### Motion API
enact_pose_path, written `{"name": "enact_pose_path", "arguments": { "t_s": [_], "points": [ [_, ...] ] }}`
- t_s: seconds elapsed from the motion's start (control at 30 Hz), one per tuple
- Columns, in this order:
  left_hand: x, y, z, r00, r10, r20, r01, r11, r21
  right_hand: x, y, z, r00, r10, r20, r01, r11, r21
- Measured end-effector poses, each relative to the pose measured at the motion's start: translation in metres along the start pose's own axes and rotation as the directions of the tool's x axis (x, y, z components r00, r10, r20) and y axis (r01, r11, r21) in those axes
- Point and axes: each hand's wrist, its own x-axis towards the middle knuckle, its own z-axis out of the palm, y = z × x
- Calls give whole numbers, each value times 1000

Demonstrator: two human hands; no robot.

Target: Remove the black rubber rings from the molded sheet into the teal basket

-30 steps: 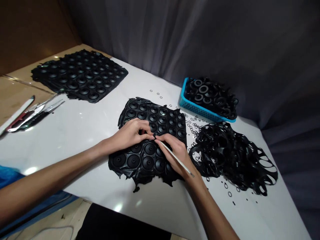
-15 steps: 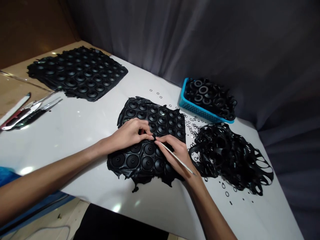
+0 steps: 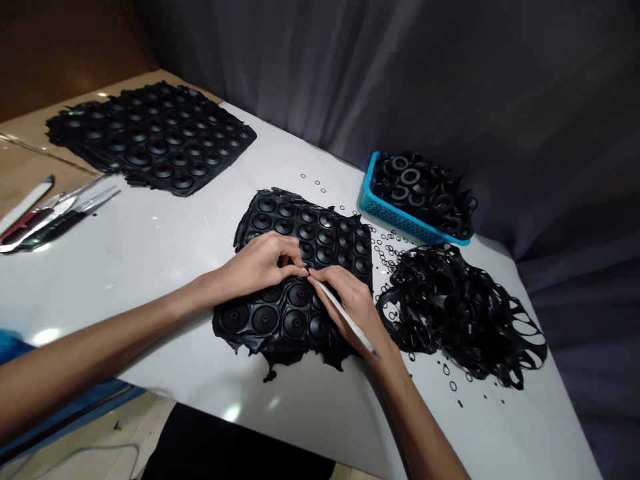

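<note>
A black moulded rubber sheet [image 3: 300,227] with rows of round cups lies on the white table [image 3: 165,247] in front of me. My left hand [image 3: 263,263] rests on its middle with the fingers curled and pinched down onto one cup. My right hand [image 3: 353,303] is closed around a thin silver pick [image 3: 345,317], held like a pen, with its tip on the sheet right beside my left fingertips.
A second, larger black rubber sheet [image 3: 150,143] lies at the far left. A blue basket [image 3: 380,213] holds black rubber rings. A tangled heap of black rubber offcuts [image 3: 460,313] sits to the right, with small loose rings [image 3: 387,250] scattered around. Several hand tools [image 3: 50,213] lie at the left edge.
Both hands stay on the same spot of the sheet. The pick has tilted slightly. The view has shifted a little, nothing else has moved.
</note>
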Motion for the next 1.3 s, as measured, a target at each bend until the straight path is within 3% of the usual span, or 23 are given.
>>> {"name": "enact_pose_path", "arguments": {
  "t_s": [0.33,0.47,0.6,0.77,0.97,1.1,1.3],
  "points": [
    [2,-2,1,1000,-13,-3,13,1000,-29,2,-2,16,998,-44,-38,29,944,-328],
    [2,0,0,1000,-8,15,9,1000,-21,1,-4,20,997,-39,-69,10,927,-374],
    [-5,14,8,997,-52,-65,58,993,106,2,-3,25,994,-14,-104,-27,925,-379],
    [-15,29,19,988,60,-141,-7,938,347,3,-1,25,984,97,-150,-135,954,-268],
    [-15,26,17,987,44,-157,9,946,325,-6,-1,6,985,109,-130,-98,992,85],
    [-14,25,17,987,63,-149,-11,945,328,-8,0,3,996,31,-85,-23,996,92],
    [-14,26,17,988,55,-145,-9,954,298,-6,3,8,994,42,-98,-31,994,105]
  ]
}}
